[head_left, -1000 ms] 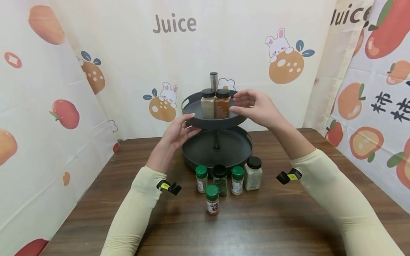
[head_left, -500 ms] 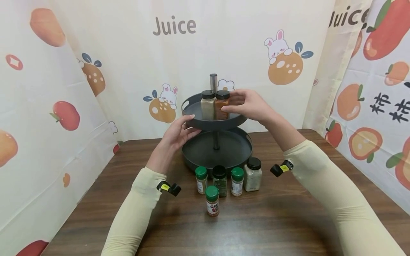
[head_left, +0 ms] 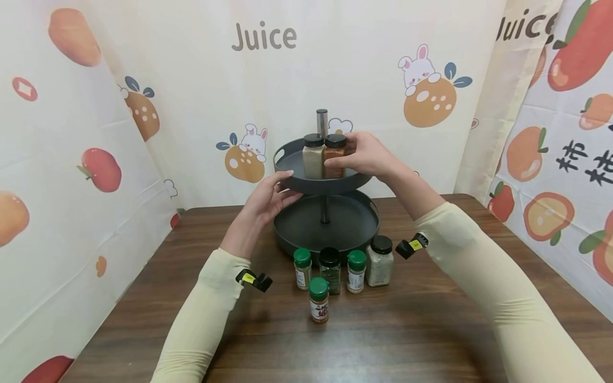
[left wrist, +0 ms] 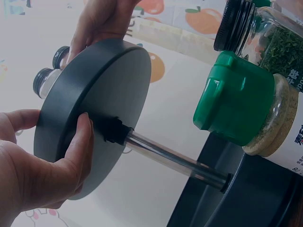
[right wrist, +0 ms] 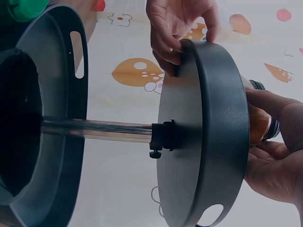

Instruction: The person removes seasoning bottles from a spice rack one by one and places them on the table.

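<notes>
A two-tier black tray stand (head_left: 316, 186) stands on the table. My left hand (head_left: 265, 203) grips the left rim of its upper tray, thumb on top and fingers beneath. On that tray, a jar of orange-red spice (head_left: 331, 153) with a black lid stands upright. My right hand (head_left: 369, 155) holds this jar between thumb and fingers from the right. Touching or nearly touching it on the left is a jar of pale spice (head_left: 313, 160), also black-lidded. In the right wrist view the orange-red jar (right wrist: 258, 124) shows between thumb and fingers, partly hidden by the tray.
Before the lower tray (head_left: 306, 231) stand a green-capped jar (head_left: 303, 271), a black-capped herb jar (head_left: 330, 275), another green-capped jar (head_left: 356, 274) and a large pale jar (head_left: 380, 263). Nearest is a red-labelled green-capped jar (head_left: 319, 303). A metal pole (left wrist: 175, 158) joins the tiers.
My right hand has moved left, from beside the orange-red spice jar to around it, and now holds it. My left hand stays on the upper tray's rim.
</notes>
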The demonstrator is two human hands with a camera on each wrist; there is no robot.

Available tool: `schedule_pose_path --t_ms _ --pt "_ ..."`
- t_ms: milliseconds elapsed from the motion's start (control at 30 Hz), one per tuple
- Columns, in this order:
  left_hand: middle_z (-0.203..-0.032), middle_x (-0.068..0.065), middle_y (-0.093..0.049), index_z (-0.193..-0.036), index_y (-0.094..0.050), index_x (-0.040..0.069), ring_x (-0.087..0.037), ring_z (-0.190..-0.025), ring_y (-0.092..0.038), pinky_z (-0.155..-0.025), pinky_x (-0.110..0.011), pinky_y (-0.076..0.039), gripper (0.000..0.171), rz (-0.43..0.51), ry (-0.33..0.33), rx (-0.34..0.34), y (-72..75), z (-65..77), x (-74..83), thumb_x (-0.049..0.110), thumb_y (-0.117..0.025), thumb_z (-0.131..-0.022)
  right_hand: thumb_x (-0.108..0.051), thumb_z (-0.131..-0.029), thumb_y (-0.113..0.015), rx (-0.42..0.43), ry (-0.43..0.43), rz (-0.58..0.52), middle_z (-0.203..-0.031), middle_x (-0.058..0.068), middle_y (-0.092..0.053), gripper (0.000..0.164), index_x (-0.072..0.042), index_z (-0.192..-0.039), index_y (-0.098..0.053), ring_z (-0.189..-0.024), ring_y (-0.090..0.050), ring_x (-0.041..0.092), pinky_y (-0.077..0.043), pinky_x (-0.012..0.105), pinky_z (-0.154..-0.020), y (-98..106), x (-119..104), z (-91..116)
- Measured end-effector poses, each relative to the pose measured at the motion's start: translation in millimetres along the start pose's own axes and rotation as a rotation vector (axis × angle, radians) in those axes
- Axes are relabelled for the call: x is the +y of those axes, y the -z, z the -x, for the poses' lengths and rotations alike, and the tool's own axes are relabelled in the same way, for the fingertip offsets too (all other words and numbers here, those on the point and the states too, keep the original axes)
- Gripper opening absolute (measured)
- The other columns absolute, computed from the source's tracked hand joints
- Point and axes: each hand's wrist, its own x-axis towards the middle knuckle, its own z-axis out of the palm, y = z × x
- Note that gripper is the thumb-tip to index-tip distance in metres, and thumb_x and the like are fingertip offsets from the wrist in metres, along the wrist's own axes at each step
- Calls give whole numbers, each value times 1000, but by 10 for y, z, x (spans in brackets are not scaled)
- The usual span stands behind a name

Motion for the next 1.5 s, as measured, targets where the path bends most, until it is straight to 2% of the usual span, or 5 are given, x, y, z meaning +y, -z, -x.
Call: schedule_pose_path --t_ms 200,667,1000,1500 --pt "-119 -15 -53 -151 -32 4 -28 -101 -66 -86 -37 -59 69 -14 -8 -6 -7 -5 16 21 -67 -94 -29 -82 -80 4 -5 -27 -106 16 -73 46 -4 -118 -65 -94 -65 20 -45 37 -79 4 0 -16" --pt "-119 -15 -53 -151 -32 6 -28 -101 -66 -86 -36 -59 69 -20 -8 -5 17 -3 -8 22 -67 -94 -36 -79 -82 0 22 26 -99 12 -74 46 -8 -113 -68 -93 -66 18 -44 38 -79 32 -19 -16" --pt "-118 -15 -52 -144 -39 6 -27 -99 -66 -81 -34 -62 57 -8 -11 -6 -2 -9 -17 20 -65 -95 -38 -79 -82 27 28 49 -109 11 -74 54 -7 -121 -66 -106 -63 15 -44 47 -100 139 -119 -30" --pt "-118 -15 -53 -148 -36 7 -27 -98 -67 -83 -35 -61 63 -14 -3 -4 18 -20 -12 21 -66 -94 -38 -77 -83 75 49 29 -108 11 -74 56 -7 -120 -66 -99 -66 15 -50 41 -90 219 -226 27"
